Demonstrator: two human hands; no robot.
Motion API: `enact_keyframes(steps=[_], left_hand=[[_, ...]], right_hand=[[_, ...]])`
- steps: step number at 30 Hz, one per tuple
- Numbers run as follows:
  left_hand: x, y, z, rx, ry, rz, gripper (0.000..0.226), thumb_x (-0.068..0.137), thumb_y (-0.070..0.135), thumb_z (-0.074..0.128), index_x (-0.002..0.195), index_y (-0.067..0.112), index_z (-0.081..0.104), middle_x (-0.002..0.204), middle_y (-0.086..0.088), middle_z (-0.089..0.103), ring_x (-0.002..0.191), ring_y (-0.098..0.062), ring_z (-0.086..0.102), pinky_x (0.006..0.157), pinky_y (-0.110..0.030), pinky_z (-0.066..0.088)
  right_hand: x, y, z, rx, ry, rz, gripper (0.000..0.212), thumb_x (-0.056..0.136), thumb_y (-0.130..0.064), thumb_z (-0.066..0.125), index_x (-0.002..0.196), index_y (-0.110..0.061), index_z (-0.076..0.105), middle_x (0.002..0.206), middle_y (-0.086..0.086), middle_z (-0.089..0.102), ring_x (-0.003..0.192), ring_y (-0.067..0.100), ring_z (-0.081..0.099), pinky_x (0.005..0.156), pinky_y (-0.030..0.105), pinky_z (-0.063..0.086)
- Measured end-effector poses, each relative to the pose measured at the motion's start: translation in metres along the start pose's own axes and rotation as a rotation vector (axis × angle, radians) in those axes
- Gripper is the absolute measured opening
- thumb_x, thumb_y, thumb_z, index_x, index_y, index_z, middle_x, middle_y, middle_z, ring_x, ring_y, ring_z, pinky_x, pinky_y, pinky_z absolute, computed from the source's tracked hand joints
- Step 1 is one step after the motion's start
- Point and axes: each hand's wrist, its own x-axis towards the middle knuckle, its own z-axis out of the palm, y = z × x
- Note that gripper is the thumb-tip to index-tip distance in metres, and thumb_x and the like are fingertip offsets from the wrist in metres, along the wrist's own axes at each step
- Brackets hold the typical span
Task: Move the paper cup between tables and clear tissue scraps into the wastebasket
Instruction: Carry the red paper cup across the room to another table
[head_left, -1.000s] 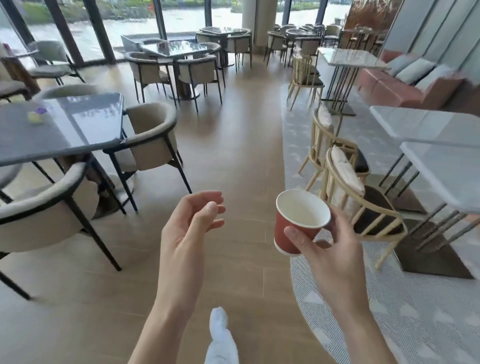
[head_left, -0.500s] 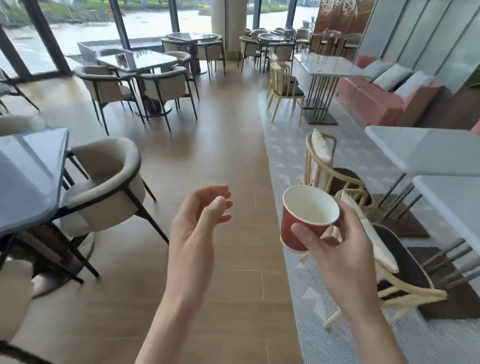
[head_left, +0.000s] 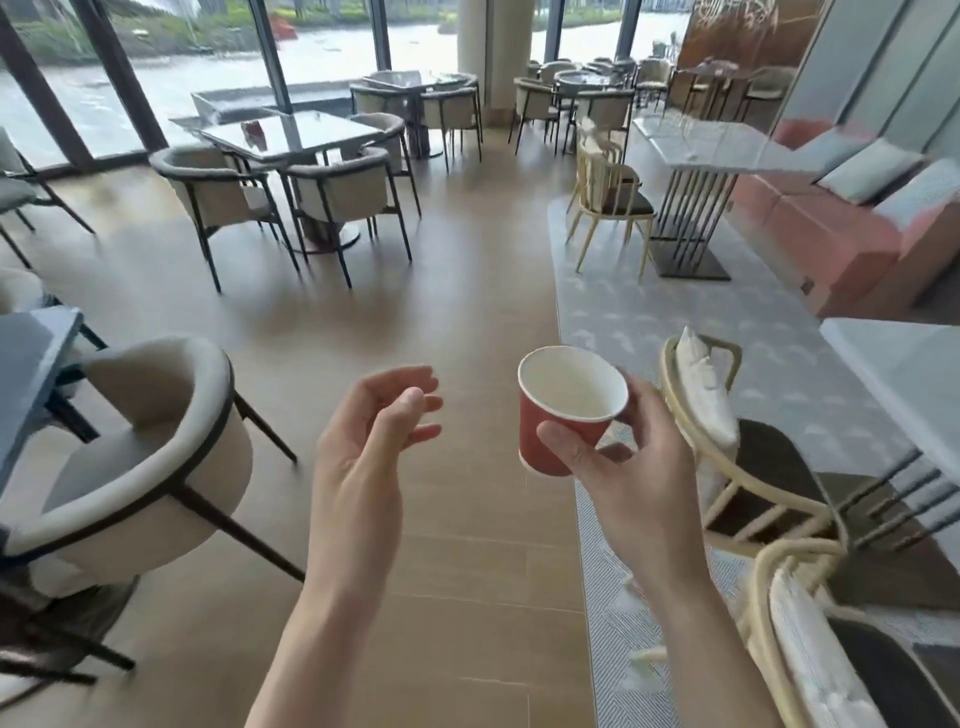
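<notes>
While the cup is carried above the floor between the tables, it is gripped by the right hand, thumb on the near wall and fingers curled round the far side. Being thin paper, it is judged light and easily crushed; a gentle hold at mid-wall suits it. Its white inside is seen empty. Nothing is held by the left hand, its fingers loosely curled. No wastebasket is seen.
</notes>
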Motion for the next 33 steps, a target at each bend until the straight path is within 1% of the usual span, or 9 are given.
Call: enact_keyframes(steps=[5,11,14,17,20,24,27,31,33], left_hand=[[0.102,-0.024,0.043,-0.024,0.049,-0.013,0.038,0.081,0.045,0.06,0.107,0.02,0.074,0.107,-0.002,0.076,0.105,-0.023,0.072,0.09,-0.044,0.055],[0.225,-0.09,0.08,-0.034,0.059,-0.082,0.042,0.079,0.046,0.06,0.107,0.019,0.074,0.106,-0.002,0.077,0.105,-0.021,0.073,0.088,-0.038,0.056],[0.301,-0.129,0.099,-0.048,0.033,-0.107,0.043,0.079,0.046,0.06,0.108,0.017,0.074,0.106,-0.001,0.076,0.105,-0.021,0.073,0.087,-0.037,0.056],[0.396,-0.16,0.12,-0.057,-0.003,-0.129,0.033,0.085,0.035,0.06,0.108,0.015,0.073,0.105,-0.001,0.076,0.103,-0.02,0.073,0.088,-0.039,0.057],[0.494,-0.168,0.139,-0.072,-0.044,-0.102,0.03,0.089,0.029,0.055,0.107,0.013,0.073,0.106,-0.001,0.076,0.102,-0.02,0.072,0.088,-0.039,0.058],[0.604,-0.169,0.163,-0.083,-0.091,-0.058,0.029,0.088,0.032,0.059,0.106,0.015,0.073,0.106,0.0,0.075,0.102,-0.021,0.072,0.085,-0.036,0.057],[0.663,-0.183,0.18,-0.085,-0.112,-0.049,0.036,0.083,0.041,0.059,0.105,0.017,0.074,0.107,-0.002,0.075,0.104,-0.022,0.072,0.085,-0.034,0.056],[0.735,-0.223,0.208,-0.059,-0.109,-0.098,0.028,0.09,0.029,0.057,0.106,0.014,0.073,0.106,-0.002,0.076,0.102,-0.021,0.072,0.085,-0.036,0.056],[0.77,-0.246,0.226,-0.037,-0.118,-0.117,0.027,0.091,0.027,0.055,0.107,0.014,0.073,0.106,-0.002,0.076,0.102,-0.021,0.072,0.085,-0.034,0.057]], right_hand=[[0.116,0.024,0.016,0.028,-0.054,-0.004,0.061,0.063,-0.062,0.088,0.116,-0.049,0.061,0.11,-0.025,0.069,0.091,-0.009,0.064,0.072,0.014,0.05],[0.225,0.091,0.055,-0.015,-0.117,0.044,0.071,0.065,-0.053,0.087,0.128,-0.032,0.063,0.111,-0.023,0.069,0.104,-0.001,0.063,0.075,0.015,0.049],[0.292,0.125,0.081,-0.051,-0.079,0.071,0.072,0.06,-0.057,0.083,0.125,-0.035,0.062,0.11,-0.025,0.069,0.101,-0.002,0.064,0.079,0.02,0.05],[0.376,0.147,0.112,-0.075,-0.033,0.069,0.07,0.061,-0.054,0.084,0.125,-0.036,0.062,0.107,-0.021,0.071,0.094,-0.008,0.064,0.076,0.013,0.048],[0.463,0.151,0.141,-0.104,0.024,0.041,0.077,0.062,-0.06,0.092,0.127,-0.032,0.063,0.11,-0.014,0.071,0.088,-0.006,0.065,0.072,0.011,0.047],[0.561,0.157,0.166,-0.097,0.086,0.022,0.081,0.061,-0.066,0.088,0.129,-0.029,0.062,0.114,-0.009,0.07,0.077,-0.004,0.063,0.068,0.012,0.046],[0.62,0.172,0.179,-0.097,0.109,0.038,0.08,0.06,-0.061,0.083,0.13,-0.028,0.062,0.116,-0.007,0.07,0.08,-0.003,0.064,0.07,0.014,0.048],[0.701,0.205,0.202,-0.078,0.11,0.06,0.075,0.06,-0.056,0.083,0.126,-0.027,0.063,0.114,-0.008,0.071,0.1,0.004,0.066,0.078,0.018,0.048],[0.743,0.226,0.213,-0.066,0.1,0.063,0.076,0.061,-0.056,0.09,0.125,-0.026,0.064,0.113,-0.009,0.071,0.097,0.003,0.066,0.077,0.018,0.048]])
